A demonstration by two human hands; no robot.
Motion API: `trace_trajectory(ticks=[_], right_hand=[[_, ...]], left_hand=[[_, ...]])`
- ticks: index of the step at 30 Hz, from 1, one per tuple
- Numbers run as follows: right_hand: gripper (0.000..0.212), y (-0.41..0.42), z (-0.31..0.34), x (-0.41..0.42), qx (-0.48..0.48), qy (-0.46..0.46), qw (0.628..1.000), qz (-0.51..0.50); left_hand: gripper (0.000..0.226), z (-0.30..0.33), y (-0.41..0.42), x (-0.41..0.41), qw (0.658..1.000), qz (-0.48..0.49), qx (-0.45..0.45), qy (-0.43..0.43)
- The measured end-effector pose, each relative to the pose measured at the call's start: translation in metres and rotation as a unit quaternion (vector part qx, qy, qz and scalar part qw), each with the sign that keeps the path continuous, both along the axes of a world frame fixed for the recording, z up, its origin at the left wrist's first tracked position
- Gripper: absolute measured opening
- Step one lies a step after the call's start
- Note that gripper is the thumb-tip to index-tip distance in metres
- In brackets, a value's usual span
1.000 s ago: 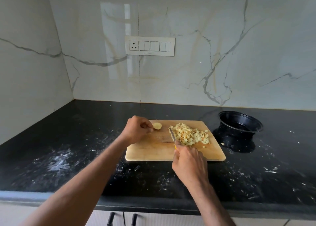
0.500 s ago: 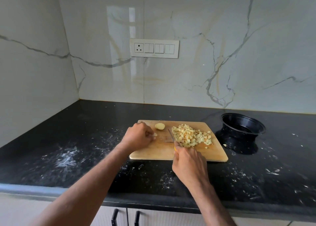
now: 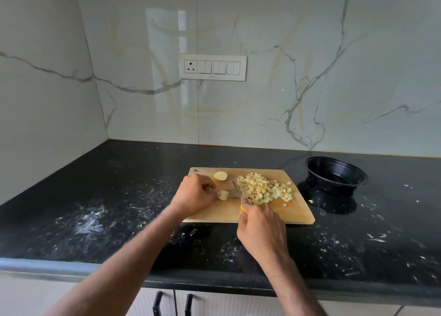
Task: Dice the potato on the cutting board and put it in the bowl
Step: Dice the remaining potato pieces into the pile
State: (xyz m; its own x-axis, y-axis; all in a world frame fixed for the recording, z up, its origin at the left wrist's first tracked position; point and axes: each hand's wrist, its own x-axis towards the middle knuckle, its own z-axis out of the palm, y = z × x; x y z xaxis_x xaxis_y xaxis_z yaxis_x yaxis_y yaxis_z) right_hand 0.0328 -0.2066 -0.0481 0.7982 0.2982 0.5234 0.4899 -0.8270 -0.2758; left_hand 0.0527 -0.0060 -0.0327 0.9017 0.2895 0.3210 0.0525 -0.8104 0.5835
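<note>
A: What's different from a second ago?

B: The left hand (image 3: 194, 194) has come off the pale rounded potato end piece (image 3: 220, 175), which now lies alone near the far left corner of the rectangular wooden cutting board (image 3: 229, 214). Its fingers are now curled, pinching a smaller pale potato chunk (image 3: 223, 195) closer to the board's middle. The camera has also tipped up a little.

A: And the right hand (image 3: 261, 229)?

B: Wrapped round the yellow handle of the small steel-bladed knife (image 3: 237, 189), blade resting just right of that chunk, against the left side of the heap of small yellowish potato cubes (image 3: 265, 189).

A: So the dicing is nearly over?

B: I'd judge so: two pieces remain, then the transfer. The round black plastic bowl (image 3: 336, 174) sits off the board's far right corner on the black speckled stone tabletop (image 3: 95, 208), apparently with nothing in it. One stray cube (image 3: 310, 201) lies on the tabletop beside it.

A: Any writing?

B: None readable; the white switch panel (image 3: 212, 67) on the marble wall shows no markings I can make out.
</note>
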Motion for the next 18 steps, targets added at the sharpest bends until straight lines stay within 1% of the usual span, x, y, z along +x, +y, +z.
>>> trace_trajectory(ticks=[2,3,7,10,13,15,18], right_hand=[[0.026,0.006,0.001,-0.003,0.014,0.011,1.000,-0.005],[0.023,0.011,0.002,-0.005,0.023,0.021,1.000,-0.004],[0.017,0.025,0.005,-0.006,0.049,0.054,0.997,-0.003],[0.015,0.029,0.006,-0.004,0.041,0.061,0.997,-0.014],[0.015,0.031,0.005,-0.003,0.034,0.068,0.997,-0.011],[0.015,0.033,0.004,-0.003,0.038,0.075,0.996,-0.008],[0.015,0.034,0.005,-0.002,0.035,0.084,0.996,-0.006]], left_hand=[[0.023,0.003,0.004,-0.003,0.997,-0.060,-0.005,0.044],[0.027,0.003,0.005,-0.002,0.996,-0.064,-0.007,0.061],[0.018,0.001,-0.001,0.007,0.998,-0.019,-0.001,0.056],[0.022,-0.002,-0.004,0.010,0.999,0.010,0.012,0.047],[0.028,-0.002,-0.002,0.012,0.997,-0.007,0.026,0.066],[0.023,-0.002,0.000,0.016,0.997,-0.017,0.018,0.068],[0.015,-0.004,-0.001,0.020,0.999,-0.004,-0.012,0.050]])
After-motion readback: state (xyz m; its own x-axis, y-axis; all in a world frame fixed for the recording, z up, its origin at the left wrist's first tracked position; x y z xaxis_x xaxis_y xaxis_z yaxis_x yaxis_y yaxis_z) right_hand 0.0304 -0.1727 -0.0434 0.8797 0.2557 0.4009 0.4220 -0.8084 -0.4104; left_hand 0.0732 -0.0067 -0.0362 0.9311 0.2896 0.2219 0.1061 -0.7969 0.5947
